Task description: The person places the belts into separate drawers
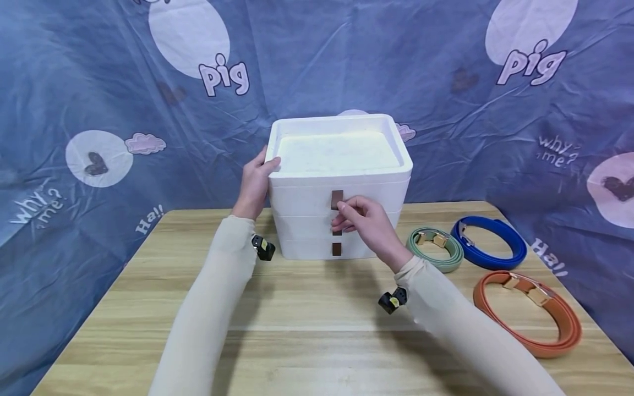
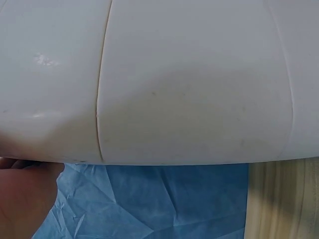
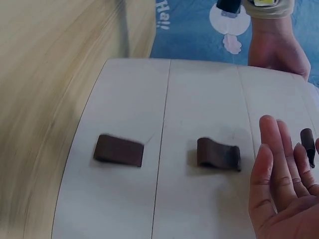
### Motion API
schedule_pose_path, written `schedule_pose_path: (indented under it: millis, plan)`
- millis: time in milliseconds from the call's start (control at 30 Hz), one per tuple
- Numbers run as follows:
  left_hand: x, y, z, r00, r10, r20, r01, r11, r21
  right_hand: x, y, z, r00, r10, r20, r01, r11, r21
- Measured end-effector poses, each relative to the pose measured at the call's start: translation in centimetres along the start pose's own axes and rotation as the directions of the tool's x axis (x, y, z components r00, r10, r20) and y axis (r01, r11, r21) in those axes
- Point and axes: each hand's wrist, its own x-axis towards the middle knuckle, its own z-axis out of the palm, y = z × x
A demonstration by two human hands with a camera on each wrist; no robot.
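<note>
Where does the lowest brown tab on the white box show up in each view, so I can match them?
Head: the lowest brown tab is below the middle, near the foot of the white box.
Left wrist: not in this picture.
Right wrist: the lowest brown tab is left of the middle, nearest the tabletop.
Shared landmark: the left hand, lower left in the left wrist view, upper right in the right wrist view.
</note>
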Motion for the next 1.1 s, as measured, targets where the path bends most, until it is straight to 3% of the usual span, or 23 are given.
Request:
schedule_pose_path:
  millis: [367, 633, 1100]
  plan:
    - [-0.01, -0.15, 0.18, 0.999, 0.042, -0.016, -0.041, 0.999, 0.01, 0.48, -0.27, 0.47, 0.999, -0.024, -0.024, 0.025, 0.999, 0.037]
    - [-0.18, -0.26, -0.48, 0.999, 0.045, 0.027, -0.046, 0.998, 0.053, 0.41, 0.1, 0.32, 1.0, 0.0, 0.003, 0.0, 1.0, 0.019]
    - [-0.03, -0.52, -0.52, 0.996, 0.068, 0.059, -0.068, 0.998, 0.001, 0.29, -0.21, 0.08, 1.0, 0.026, 0.0, -0.026, 0.999, 0.039]
